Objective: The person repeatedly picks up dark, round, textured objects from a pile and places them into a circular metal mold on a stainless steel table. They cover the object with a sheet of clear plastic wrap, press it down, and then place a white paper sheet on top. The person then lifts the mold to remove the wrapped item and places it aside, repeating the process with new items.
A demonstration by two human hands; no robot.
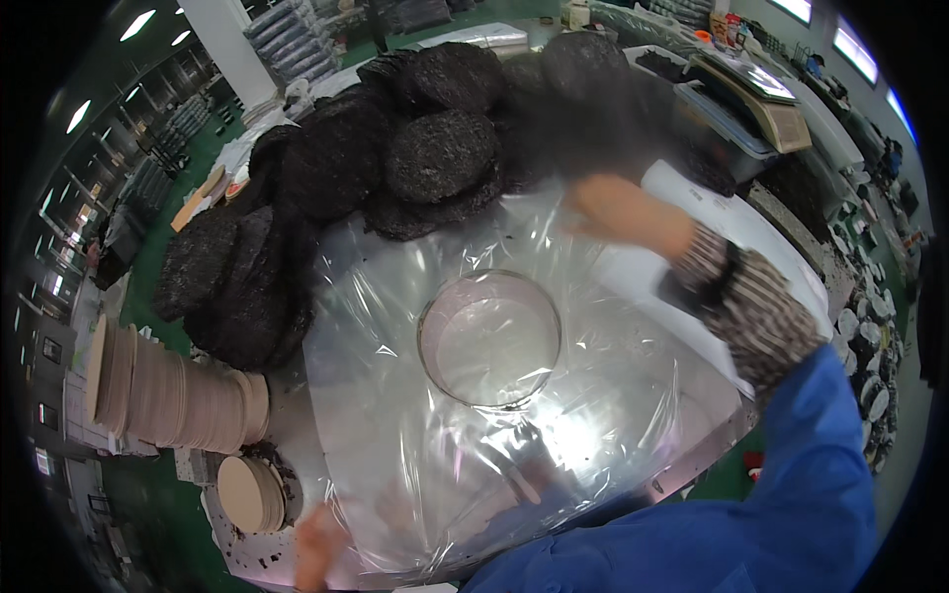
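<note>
A metal ring (421,341) sits on a transparent plastic sheet (381,435) spread over the shiny table. Nothing but the sheet shows inside the ring. Beyond it, my right hand (628,215) reaches to the far right side, its fingers smeared by motion. A dark blur lies just past those fingertips, beside the heaped dark, rough round cakes (443,153); whether I grip one cannot be made out. At the near left edge of the sheet is my left hand (321,542), also blurred. It is close to a short stack of beige discs (247,494).
A long row of beige discs (173,390) leans at the left. White sheets (643,272) lie under my right forearm. Plastic bins (727,124) and a flat screen-like device (756,79) stand at the far right. Wrapped bundles (292,40) are stacked behind, near a white pillar (229,49).
</note>
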